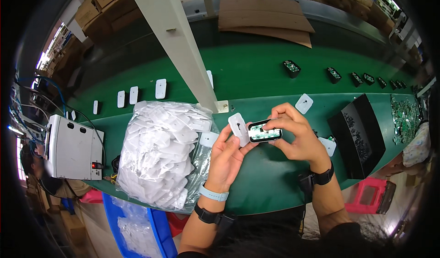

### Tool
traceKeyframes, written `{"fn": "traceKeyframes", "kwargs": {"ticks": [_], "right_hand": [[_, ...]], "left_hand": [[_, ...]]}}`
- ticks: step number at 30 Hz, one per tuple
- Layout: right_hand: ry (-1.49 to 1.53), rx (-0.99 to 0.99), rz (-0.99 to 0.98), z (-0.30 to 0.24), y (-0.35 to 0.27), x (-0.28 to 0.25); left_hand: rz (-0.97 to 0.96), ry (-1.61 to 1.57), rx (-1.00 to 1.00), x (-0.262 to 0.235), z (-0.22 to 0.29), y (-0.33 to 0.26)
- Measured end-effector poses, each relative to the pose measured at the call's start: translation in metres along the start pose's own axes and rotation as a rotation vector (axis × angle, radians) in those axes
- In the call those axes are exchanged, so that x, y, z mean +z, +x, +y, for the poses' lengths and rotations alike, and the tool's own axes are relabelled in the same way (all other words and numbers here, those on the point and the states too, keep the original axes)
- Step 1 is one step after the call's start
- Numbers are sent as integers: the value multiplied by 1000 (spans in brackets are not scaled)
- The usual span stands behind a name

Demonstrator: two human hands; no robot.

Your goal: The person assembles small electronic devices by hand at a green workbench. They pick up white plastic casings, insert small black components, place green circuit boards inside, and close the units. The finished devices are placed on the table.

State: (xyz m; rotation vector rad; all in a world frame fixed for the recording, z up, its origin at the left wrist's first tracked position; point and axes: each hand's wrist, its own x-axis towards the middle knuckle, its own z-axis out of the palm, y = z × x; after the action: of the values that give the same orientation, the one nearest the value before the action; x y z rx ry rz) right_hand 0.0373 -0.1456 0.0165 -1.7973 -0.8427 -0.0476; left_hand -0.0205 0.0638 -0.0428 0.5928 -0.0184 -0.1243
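My left hand pinches a white plastic cover with a dark mark near its middle, and its fingertips reach the near end of a black housing. That black housing, with a green circuit board inside, is gripped by my right hand, whose fingers lie over its top and side. The cover stands tilted beside the housing's left end, apart from its opening. To the left lies a clear plastic bag full of white covers. Loose white covers rest on the green bench near my right hand.
Black housings with boards line the green belt at the far right; covered ones stand at the left. A black bin of small dark parts stands right. A metal post rises ahead. A white machine is far left.
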Motion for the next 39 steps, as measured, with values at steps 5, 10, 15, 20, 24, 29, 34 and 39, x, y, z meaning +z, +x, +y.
{"fn": "traceKeyframes", "kwargs": {"ticks": [5,10,15,20,24,29,34,39], "right_hand": [[-85,15,-40,0,1,-2],[-165,35,-79,-5,-1,-5],[-208,31,-68,-9,0,-5],[-285,66,-96,-9,-3,-7],[-323,46,-77,-11,-4,-7],[-208,-10,-33,-9,0,-6],[232,126,55,6,-7,0],[537,406,36,-8,-3,-13]], "left_hand": [[6,12,0,1,0,-1],[15,33,-8,2,1,-1],[15,22,-11,1,1,-1],[19,29,-11,4,1,-1],[27,60,-21,5,1,-1],[24,83,-20,1,-1,-2],[-4,54,-6,0,0,-2],[18,46,29,5,0,-1]]}}
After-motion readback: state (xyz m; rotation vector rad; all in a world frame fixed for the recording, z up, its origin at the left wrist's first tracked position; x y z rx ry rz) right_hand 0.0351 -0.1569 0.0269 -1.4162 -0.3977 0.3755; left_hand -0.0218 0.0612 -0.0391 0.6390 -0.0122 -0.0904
